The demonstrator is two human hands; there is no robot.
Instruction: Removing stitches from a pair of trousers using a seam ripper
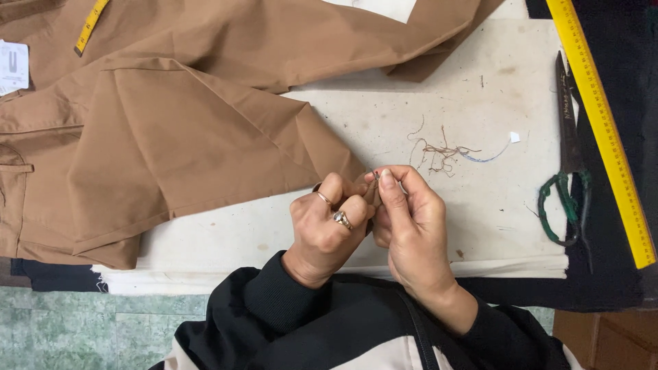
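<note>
Brown trousers (192,116) lie spread over the white cloth-covered table (452,103). My left hand (329,223), wearing two rings, pinches a corner of the brown fabric (371,194) where it reaches the table's middle. My right hand (411,219) meets it there, thumb and fingers closed on a small thin metal tool (375,175), possibly a needle or seam ripper, at the fabric edge. A tangle of loose brown threads (442,154) lies just beyond my hands.
Large dark scissors with green-wrapped handles (567,171) lie at the right, beside a yellow ruler (603,116) on black cloth. A yellow tape measure (90,26) and a white tag (12,65) rest on the trousers at top left. Green tiled floor lies below the table.
</note>
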